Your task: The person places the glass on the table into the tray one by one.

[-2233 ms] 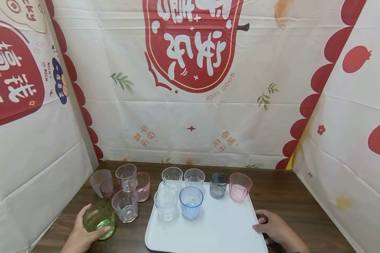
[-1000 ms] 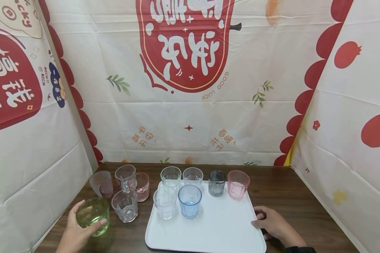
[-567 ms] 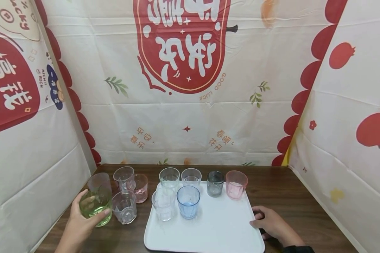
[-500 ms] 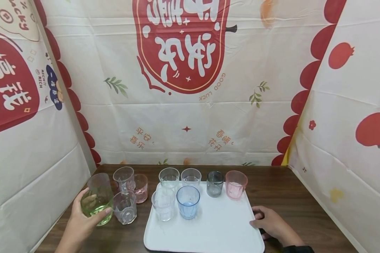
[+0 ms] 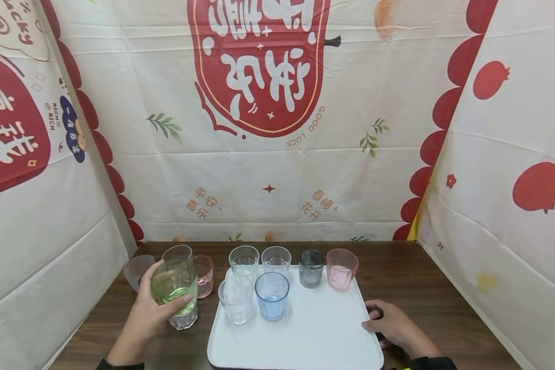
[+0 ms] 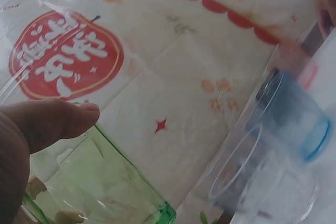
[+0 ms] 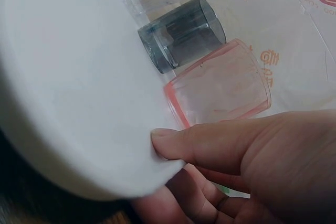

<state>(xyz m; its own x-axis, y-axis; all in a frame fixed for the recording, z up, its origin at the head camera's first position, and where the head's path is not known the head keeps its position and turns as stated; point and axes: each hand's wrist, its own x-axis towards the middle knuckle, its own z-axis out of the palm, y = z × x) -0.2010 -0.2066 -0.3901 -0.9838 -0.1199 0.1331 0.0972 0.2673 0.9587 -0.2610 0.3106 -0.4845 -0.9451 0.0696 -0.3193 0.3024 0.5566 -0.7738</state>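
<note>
My left hand holds a green glass round its side, left of the white tray, in front of a clear glass whose base shows below it. In the left wrist view the thumb lies along the green glass. My right hand pinches the tray's right edge, thumb on top, fingers below, as the right wrist view shows. On the tray stand a blue glass, a clear one, and a back row with a dark grey glass and a pink glass.
Two more pale clear glasses complete the tray's back row. Left of the tray, on the brown table, are a pink glass, a clear glass and a pale glass. Printed cloth walls the back and sides.
My left hand has lifted the green glass and carried it rightward, now overlapping the clear glass. The right hand keeps its hold on the tray edge. The camera view has shifted slightly.
</note>
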